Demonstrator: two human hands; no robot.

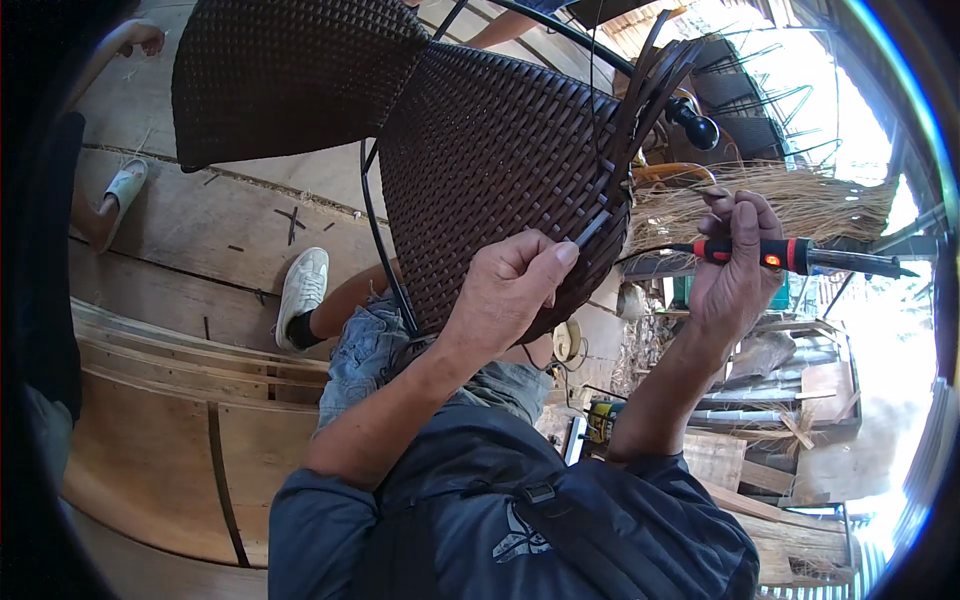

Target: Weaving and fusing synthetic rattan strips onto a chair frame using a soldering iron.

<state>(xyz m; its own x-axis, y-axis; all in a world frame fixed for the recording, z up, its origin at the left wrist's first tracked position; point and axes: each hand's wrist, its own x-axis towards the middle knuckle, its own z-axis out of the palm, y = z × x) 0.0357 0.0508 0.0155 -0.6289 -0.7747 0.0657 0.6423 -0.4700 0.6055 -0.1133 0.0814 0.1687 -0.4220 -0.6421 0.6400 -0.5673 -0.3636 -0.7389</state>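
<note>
While a dark brown woven chair shell (490, 170) is being propped over the person's knees in the middle of the scene, a loose flat strand (592, 228) at its right edge is being pinched between the thumb and fingers of the left hand (505, 290). A red-and-black soldering tool (790, 256) is being gripped by the right hand (735, 265), fingers curled tight round its handle, with the metal tip being pointed to the right, away from the weave. More unwoven strands (650, 85) are being left fanned upward at the far right of the shell. A bundle of straw (800, 200) is being kept just behind the tool, and a white shoe (302, 285) is being rested on the wooden floor (200, 240) at left.
</note>
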